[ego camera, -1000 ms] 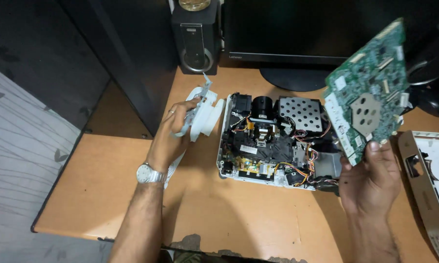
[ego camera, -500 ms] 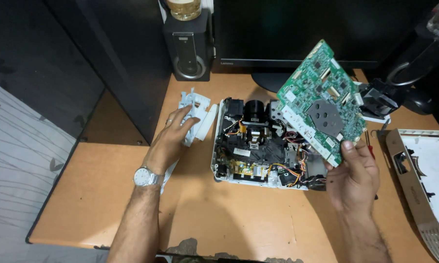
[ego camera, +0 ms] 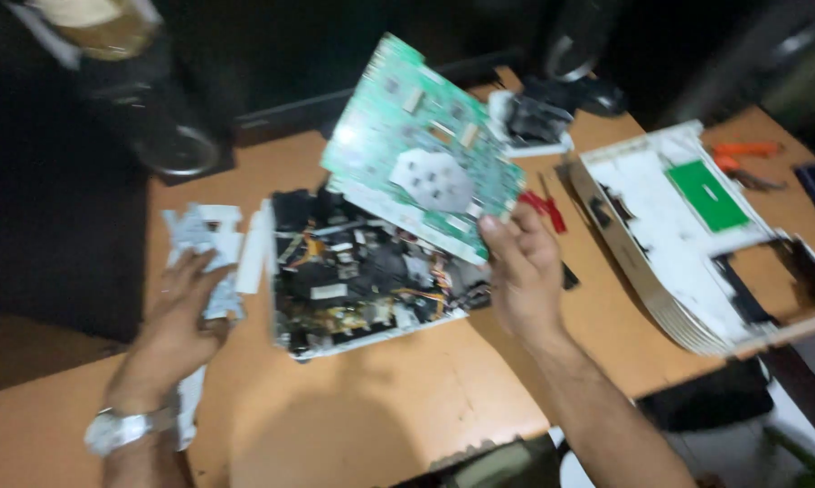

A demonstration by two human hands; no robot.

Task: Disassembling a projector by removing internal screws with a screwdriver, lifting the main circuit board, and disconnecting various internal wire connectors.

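- My right hand (ego camera: 525, 271) grips the green circuit board (ego camera: 421, 149), lifted clear above the opened device (ego camera: 362, 276).
- My left hand (ego camera: 177, 321) presses loosely, fingers spread, on white parts (ego camera: 204, 244) beside it.
- The cover (ego camera: 687, 235) is already off; I judge the inner modules remain.

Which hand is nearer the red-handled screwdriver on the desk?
Right. The right hand, gripping the green circuit board, is beside the screwdriver; the left hand lies across the opened device.

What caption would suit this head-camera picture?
Right hand lifts a green circuit board above an opened device; left hand rests on white parts.
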